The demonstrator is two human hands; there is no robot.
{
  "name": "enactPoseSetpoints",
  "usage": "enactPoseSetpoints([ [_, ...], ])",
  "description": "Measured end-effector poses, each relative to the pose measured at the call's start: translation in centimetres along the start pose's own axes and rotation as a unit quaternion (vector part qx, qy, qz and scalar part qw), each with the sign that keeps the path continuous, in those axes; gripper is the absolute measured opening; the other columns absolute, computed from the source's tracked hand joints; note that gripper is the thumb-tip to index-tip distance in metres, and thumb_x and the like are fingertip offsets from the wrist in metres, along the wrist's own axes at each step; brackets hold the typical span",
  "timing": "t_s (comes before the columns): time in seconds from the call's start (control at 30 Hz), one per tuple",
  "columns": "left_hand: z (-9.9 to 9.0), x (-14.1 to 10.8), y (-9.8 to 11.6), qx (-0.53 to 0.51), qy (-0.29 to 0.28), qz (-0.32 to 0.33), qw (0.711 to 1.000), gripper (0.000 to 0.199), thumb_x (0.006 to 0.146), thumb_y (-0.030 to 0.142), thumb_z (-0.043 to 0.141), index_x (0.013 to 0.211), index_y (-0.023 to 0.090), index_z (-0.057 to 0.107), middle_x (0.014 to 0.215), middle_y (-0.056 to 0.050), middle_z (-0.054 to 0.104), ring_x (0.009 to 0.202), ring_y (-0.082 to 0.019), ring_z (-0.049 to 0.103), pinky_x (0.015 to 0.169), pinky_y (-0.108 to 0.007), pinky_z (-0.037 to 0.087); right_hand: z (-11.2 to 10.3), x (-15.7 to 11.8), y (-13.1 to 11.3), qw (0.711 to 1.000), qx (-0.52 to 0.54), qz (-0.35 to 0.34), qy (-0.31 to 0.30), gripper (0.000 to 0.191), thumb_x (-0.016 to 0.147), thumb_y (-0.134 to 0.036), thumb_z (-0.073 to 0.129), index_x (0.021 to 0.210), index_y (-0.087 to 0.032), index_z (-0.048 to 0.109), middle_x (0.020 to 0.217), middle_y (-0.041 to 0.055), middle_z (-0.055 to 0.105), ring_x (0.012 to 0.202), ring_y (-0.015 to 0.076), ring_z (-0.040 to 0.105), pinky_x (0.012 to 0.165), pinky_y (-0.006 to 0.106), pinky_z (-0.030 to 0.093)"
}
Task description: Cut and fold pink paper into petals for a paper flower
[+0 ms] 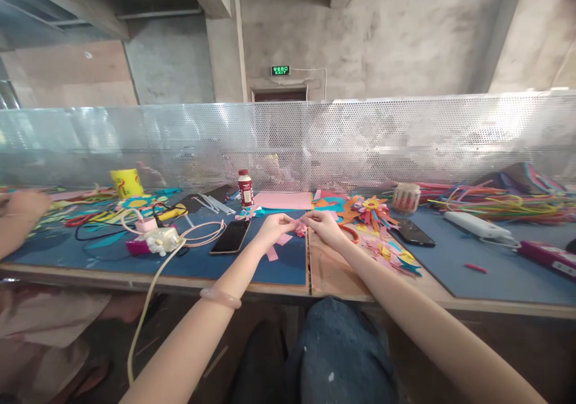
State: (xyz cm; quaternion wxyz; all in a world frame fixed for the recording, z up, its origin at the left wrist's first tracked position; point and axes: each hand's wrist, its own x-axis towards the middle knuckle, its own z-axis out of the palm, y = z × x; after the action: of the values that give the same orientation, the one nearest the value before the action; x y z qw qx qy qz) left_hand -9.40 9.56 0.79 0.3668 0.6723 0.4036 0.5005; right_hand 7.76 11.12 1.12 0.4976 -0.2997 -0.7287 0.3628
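Observation:
Close together over the table, my left hand (272,230) and my right hand (324,226) pinch a small pink paper piece (297,224) between their fingertips. Its exact shape is partly hidden by the fingers. Just below my left hand lie loose pink paper strips (272,253) on the blue mat. Behind my hands is a flat sheet of pink paper (283,200). To the right of my right hand sits a paper flower (369,209) in orange, pink and yellow, with a pile of cut paper pieces (391,254) in front of it.
A phone (231,237) and a power strip with plugs (155,241) lie to the left. A red-capped bottle (245,188) stands behind. On the right are another phone (414,232), a clear jar (406,198) and a white glue gun (477,226). A co-worker's hand (27,205) shows far left.

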Motion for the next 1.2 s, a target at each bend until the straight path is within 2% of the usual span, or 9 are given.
enactPoseSetpoints([
  [0.13, 0.16, -0.01, 0.05, 0.001, -0.001, 0.006, 1.0, 0.03, 0.059, 0.038, 0.071, 0.073, 0.013, 0.063, 0.072, -0.007, 0.067, 0.075, -0.019, 0.062, 0.074, -0.031, 0.045, 0.1, 0.04, 0.2, 1.0, 0.002, -0.01, 0.002, 0.019, 0.069, -0.032, 0.057, 0.07, -0.014, 0.062, 0.071, 0.0022, 0.062, 0.069, 0.0142, 0.055, 0.069, 0.026, 0.041],
  [0.4, 0.17, -0.06, -0.04, 0.01, 0.003, 0.01, 1.0, 0.032, 0.058, 0.04, 0.072, 0.073, 0.013, 0.063, 0.071, -0.006, 0.067, 0.073, -0.019, 0.062, 0.071, -0.031, 0.044, 0.21, -0.24, -0.39, 1.0, -0.001, -0.002, -0.004, 0.016, 0.07, -0.026, 0.052, 0.066, -0.014, 0.062, 0.068, 0.0023, 0.063, 0.068, 0.0148, 0.056, 0.068, 0.026, 0.041],
  [0.77, 0.23, -0.09, -0.1, -0.005, -0.002, -0.014, 1.0, 0.034, 0.057, 0.039, 0.073, 0.077, 0.013, 0.064, 0.077, -0.008, 0.068, 0.076, -0.019, 0.061, 0.073, -0.03, 0.044, 0.28, -0.16, -0.16, 1.0, -0.002, -0.021, -0.013, 0.018, 0.071, -0.027, 0.051, 0.067, -0.015, 0.063, 0.069, 0.0033, 0.065, 0.069, 0.0155, 0.058, 0.068, 0.026, 0.043],
  [0.93, 0.03, -0.09, -0.1, -0.001, 0.001, -0.022, 1.0, 0.034, 0.059, 0.04, 0.071, 0.077, 0.012, 0.064, 0.076, -0.008, 0.067, 0.075, -0.019, 0.061, 0.071, -0.031, 0.044, 0.33, -0.15, -0.24, 1.0, 0.008, -0.008, -0.005, 0.02, 0.071, -0.029, 0.051, 0.07, -0.014, 0.064, 0.066, 0.0016, 0.063, 0.061, 0.0126, 0.054, 0.06, 0.024, 0.041],
  [1.2, 0.09, -0.27, 0.41, -0.047, -0.005, -0.061, 0.997, 0.035, 0.06, 0.039, 0.072, 0.08, 0.011, 0.064, 0.083, -0.01, 0.066, 0.079, -0.019, 0.061, 0.076, -0.032, 0.044, 0.3, -0.08, -0.08, 1.0, 0.015, 0.015, 0.002, 0.024, 0.071, -0.036, 0.052, 0.072, -0.014, 0.063, 0.059, -0.0005, 0.054, 0.046, 0.0068, 0.039, 0.042, 0.02, 0.028],
])
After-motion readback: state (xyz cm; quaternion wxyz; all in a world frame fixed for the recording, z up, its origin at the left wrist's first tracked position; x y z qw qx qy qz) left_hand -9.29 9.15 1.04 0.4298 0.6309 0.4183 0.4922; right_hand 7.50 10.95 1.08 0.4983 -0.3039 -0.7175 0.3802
